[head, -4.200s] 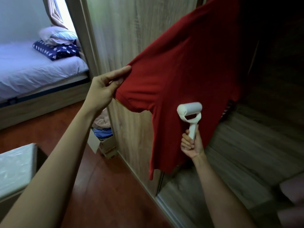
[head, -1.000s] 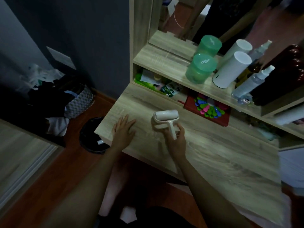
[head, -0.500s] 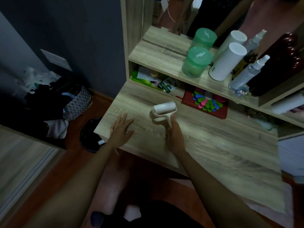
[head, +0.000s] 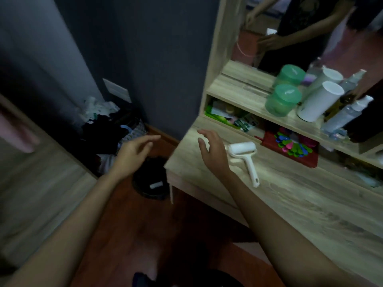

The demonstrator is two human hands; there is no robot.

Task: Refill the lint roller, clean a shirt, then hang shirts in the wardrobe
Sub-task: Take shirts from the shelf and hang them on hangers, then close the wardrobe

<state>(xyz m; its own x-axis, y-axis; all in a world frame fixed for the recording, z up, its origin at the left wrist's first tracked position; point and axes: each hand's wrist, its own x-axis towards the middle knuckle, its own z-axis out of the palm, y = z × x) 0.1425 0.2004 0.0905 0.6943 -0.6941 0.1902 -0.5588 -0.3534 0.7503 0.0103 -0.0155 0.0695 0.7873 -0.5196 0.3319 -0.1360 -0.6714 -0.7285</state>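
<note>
**On the table, a lint roller with no hand on it**

On the wooden table (head: 290, 199) beside the mirror (head: 290, 27), the white lint roller (head: 246, 160) lies flat. Its drum points toward the shelf and its handle runs back toward the person. Nobody is holding it.

The right hand (head: 211, 150) hovers over the table's near-left corner, just to the left of the roller's drum. Its fingers are spread and gently curved, with nothing in them. From where I stand I cannot tell whether the edge of that hand brushes the drum.

The left hand (head: 132, 154) is out past the table's edge, above the reddish floor (head: 128, 224). Its fingers are loose and apart, and it holds nothing either. Below it on the floor sits a round black bin (head: 151, 181). Further back, against the dark wall, a basket (head: 124, 131) is heaped with dark and pale clothes.

On the shelf (head: 244, 96) above the table stand a green lidded jar (head: 283, 100), a white cylinder (head: 319, 101) and a clear spray bottle (head: 346, 114), close together. Under the shelf, just behind the roller, a red box (head: 290, 146) holds bright coloured pieces. The mirror shows the person's dark top and both arms.
</note>
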